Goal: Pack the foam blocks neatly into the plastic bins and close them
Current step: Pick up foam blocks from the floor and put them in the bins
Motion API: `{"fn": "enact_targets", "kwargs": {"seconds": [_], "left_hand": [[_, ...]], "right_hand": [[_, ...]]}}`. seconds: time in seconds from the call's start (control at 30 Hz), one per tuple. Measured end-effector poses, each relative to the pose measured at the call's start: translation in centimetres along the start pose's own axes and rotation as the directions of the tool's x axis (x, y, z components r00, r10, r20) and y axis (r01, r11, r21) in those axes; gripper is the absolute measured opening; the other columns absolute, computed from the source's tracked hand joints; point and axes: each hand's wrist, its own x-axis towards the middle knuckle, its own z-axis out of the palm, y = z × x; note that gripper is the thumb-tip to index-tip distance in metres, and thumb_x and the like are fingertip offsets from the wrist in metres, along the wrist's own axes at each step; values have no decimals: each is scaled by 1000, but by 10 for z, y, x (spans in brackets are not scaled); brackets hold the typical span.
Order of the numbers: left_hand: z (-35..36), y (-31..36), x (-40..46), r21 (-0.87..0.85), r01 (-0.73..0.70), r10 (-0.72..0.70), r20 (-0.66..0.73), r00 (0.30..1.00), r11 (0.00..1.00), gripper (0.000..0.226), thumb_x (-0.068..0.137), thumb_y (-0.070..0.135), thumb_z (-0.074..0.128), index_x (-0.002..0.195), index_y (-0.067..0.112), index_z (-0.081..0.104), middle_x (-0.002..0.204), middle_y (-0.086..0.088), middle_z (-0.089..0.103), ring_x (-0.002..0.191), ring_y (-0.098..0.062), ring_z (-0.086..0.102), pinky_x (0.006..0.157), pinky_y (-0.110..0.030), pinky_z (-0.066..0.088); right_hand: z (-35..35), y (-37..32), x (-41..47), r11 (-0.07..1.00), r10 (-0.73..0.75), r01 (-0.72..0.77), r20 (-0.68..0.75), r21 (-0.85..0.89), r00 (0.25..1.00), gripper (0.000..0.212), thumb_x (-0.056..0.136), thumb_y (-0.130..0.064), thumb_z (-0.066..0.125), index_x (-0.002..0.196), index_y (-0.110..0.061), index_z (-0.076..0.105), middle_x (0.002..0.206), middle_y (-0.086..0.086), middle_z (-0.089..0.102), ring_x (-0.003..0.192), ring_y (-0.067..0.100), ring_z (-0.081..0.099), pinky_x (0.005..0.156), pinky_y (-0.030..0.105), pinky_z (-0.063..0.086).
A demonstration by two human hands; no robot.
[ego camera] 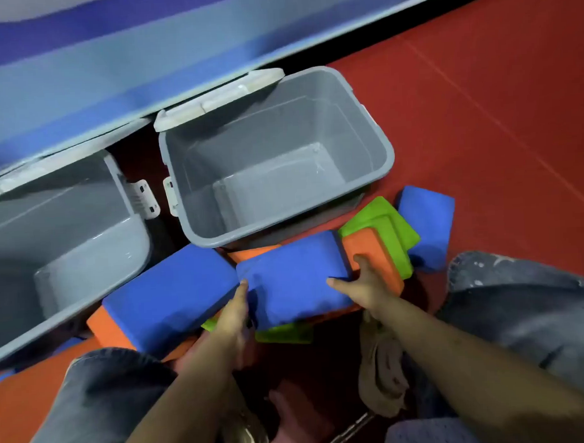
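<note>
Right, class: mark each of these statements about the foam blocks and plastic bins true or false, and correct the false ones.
1. The grey plastic bin on the right holds blocks. False: it is empty.
2. Both hands, left and right, hold one blue rectangular foam block. True.
3. The bin's white lid is shut. False: it stands open.
4. Green foam blocks lie on the red floor beside the bin. True.

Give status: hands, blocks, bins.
Both hands, left and right, grip the middle blue block. Right bin open, empty. Other blocks piled on floor; nothing blocking.
</note>
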Motion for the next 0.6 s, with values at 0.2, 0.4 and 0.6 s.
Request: {"fn": "enact_targets", "kwargs": {"seconds": [0.2,0.4,0.6], "left_hand": [[5,-6,13,5,-75,75,-72,995,997,32,96,32,54,124,16,53,135,-10,54,121,-28,52,101,-41,43],[-13,-2,-3,-39,-89,88,-12,996,995,40,85,38,68,116,13,62,118,-10,67,107,-29,63,88,-44,52],[-20,17,-49,-87,-240,242,13,970,967,32,79,35,74,90,17,49,94,-5,61,87,-21,60,62,-32,46]], "right_hand": [[2,6,1,997,-69,68,23,45,997,82,55,-41,86,127,-16,54,120,2,63,109,22,60,94,41,48],[-24,-20,2,961,-56,29,93,274,994,48,77,-26,75,121,-16,62,118,0,66,109,18,62,100,36,46],[-62,-57,-33,861,-127,11,195,508,973,9,90,-12,60,88,-20,64,79,-10,71,64,-5,64,52,11,48]]}}
